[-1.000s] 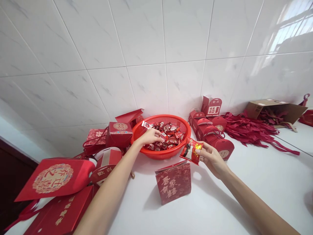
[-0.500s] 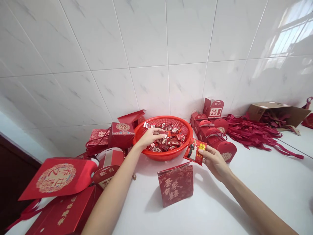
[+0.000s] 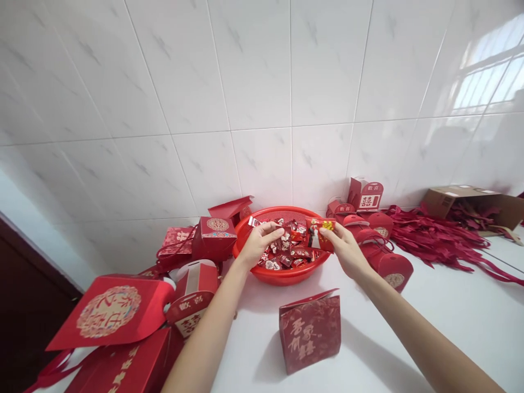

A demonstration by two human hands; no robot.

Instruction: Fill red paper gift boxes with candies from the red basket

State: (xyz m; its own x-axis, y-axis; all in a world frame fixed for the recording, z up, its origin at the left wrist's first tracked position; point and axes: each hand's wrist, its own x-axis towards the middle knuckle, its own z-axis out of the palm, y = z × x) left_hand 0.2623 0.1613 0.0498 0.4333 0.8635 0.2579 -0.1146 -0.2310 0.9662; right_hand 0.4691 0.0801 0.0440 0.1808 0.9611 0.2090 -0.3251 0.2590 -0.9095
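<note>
My left hand (image 3: 262, 243) is over the left part of a red plastic colander basket (image 3: 282, 277), thumb and fingers pinched on a small dark red candy packet (image 3: 285, 236). My right hand (image 3: 346, 252) grips a larger red and gold snack packet (image 3: 318, 236) above the basket's right side. Several wrapped candies (image 3: 301, 252) fill the basket below both hands. In front of it a dark red paper gift box (image 3: 310, 334) with pale lettering stands upright on the white table, touched by neither hand.
Red gift boxes (image 3: 215, 238) crowd the left, with a large one (image 3: 110, 311) nearest me. Rounded red boxes (image 3: 393, 270) stand right of the basket. Beyond them lie a heap of red ribbons (image 3: 429, 234) and an open cardboard box (image 3: 458, 199). A tiled wall (image 3: 262, 164) backs the table.
My right hand has brought the snack packet left, from beside the basket to over it. My left hand's fingers have drawn into a pinch. The view has tilted up and shifted left.
</note>
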